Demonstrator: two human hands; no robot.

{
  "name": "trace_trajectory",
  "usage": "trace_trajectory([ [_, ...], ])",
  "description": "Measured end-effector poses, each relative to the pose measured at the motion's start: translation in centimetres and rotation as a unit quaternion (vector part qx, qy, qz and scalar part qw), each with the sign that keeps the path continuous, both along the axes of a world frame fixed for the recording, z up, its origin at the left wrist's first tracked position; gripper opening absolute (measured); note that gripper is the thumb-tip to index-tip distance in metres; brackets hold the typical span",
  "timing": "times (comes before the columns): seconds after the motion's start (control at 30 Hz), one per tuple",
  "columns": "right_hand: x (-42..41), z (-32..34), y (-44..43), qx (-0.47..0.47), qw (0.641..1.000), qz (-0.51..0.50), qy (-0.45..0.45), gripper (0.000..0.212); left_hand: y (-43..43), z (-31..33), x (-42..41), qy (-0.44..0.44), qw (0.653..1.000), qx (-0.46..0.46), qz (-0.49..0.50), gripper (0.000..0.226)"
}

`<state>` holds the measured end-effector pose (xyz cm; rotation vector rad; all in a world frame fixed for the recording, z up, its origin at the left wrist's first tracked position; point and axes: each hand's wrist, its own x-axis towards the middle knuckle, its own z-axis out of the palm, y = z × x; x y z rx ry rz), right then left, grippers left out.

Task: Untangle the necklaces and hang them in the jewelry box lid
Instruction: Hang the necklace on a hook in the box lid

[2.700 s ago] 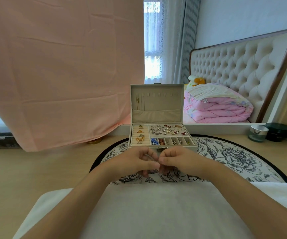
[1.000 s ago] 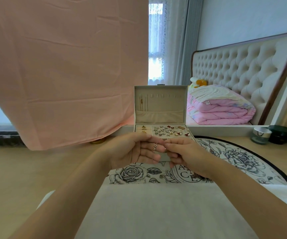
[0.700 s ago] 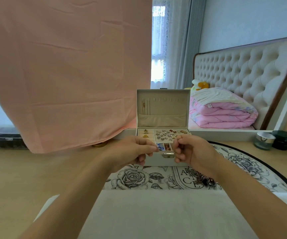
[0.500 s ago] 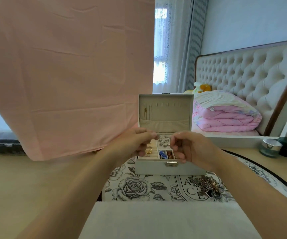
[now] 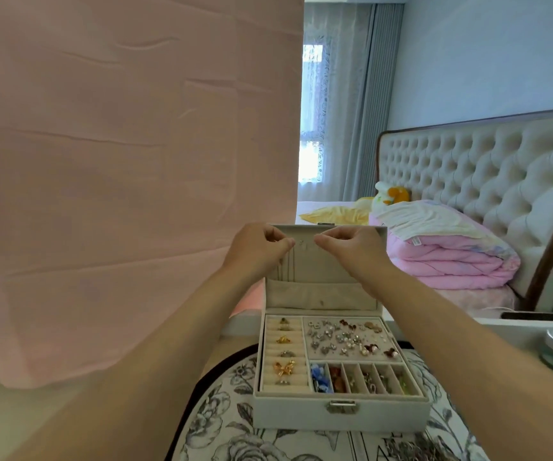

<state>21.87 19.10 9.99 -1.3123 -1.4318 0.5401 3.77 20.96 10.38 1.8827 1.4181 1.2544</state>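
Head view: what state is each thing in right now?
Jewelry box: open, compartments filled.
Jewelry box lid: upright, chains hanging at its left.
Necklace: faint, stretched between both hands.
Left hand: up at the lid's top, pinching one end.
Right hand: likewise, other end.
Necklace tangle: lying on the Floral mat.
Quilt: folded.

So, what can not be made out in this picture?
Head view:
Any chain between left hand and right hand: too thin to see.
Hooks in the lid: partly hidden by both hands.
The chain pile on the mat: cut off by the bottom edge.
Items in the small compartments: too small.
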Motion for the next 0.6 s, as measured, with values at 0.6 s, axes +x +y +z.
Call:
trace_trajectory([
  [0.6,-1.7,-4.2,5.4,0.067,0.979,-0.16,-0.104,0.016,3.3,-3.8,2.7,0.115,0.981,0.021,0.157,0.046],
])
